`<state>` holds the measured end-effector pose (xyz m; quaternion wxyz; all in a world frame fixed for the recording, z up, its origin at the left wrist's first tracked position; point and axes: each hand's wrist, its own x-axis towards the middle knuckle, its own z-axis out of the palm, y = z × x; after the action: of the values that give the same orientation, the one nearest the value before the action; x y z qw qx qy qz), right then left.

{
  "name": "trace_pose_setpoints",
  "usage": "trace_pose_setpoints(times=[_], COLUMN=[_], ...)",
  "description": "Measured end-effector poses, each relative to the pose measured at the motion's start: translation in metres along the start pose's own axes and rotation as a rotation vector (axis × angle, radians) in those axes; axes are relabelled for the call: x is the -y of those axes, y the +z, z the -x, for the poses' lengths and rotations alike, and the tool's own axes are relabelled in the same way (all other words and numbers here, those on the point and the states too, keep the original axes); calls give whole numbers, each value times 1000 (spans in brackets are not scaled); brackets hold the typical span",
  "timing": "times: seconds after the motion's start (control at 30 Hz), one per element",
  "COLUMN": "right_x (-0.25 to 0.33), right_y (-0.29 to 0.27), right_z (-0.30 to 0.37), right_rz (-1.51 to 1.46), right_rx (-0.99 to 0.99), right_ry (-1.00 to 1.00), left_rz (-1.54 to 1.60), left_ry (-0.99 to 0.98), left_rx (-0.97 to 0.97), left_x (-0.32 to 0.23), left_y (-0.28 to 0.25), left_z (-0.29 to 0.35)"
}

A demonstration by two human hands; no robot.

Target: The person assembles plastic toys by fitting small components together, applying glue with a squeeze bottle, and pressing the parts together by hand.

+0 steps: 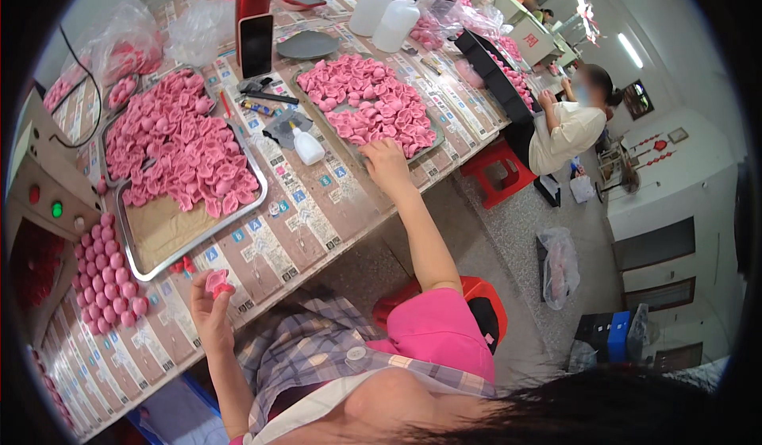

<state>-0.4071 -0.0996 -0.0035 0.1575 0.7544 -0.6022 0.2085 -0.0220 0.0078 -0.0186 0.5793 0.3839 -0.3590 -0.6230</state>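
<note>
My left hand (210,314) is raised at the table's near edge, pinching a small pink petal-shaped piece (216,281) with a darker red-pink part at its lower end. My right arm stretches forward. At the near edge of the right-hand tray (435,145), my right hand (386,165) has its fingers bent down onto a heap of pink cupped pieces (373,96); what the fingertips grip, if anything, is hidden. Left of it stands a larger metal tray (151,270) with more pink cupped pieces (178,139) over brown paper.
Rows of pink rounded pieces (105,278) stand beside a machine (48,167) with red and green buttons. Between the trays lies a small white bottle (308,147). Behind are a phone (255,46) and white jugs (395,26). A co-worker (575,131) sits at right.
</note>
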Motion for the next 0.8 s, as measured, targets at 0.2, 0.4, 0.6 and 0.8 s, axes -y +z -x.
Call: trace_pose_setpoints(times=[0.2,0.4,0.6,0.8], right_x=[43,138,138,151], right_y=[-16,-1,4,5], right_z=[0,13,17,26], right_rz=[-581,-1331,-838,-593], right_rx=[58,703,277,268], right_ry=[279,256,93,75], left_rz=[-1,4,43,97], left_ry=[17,-20,-68,-118], left_rx=[-41,12,6,52], left_x=[1,-1,-2,-4], left_y=[-1,1,3,5], left_z=[13,21,23,24])
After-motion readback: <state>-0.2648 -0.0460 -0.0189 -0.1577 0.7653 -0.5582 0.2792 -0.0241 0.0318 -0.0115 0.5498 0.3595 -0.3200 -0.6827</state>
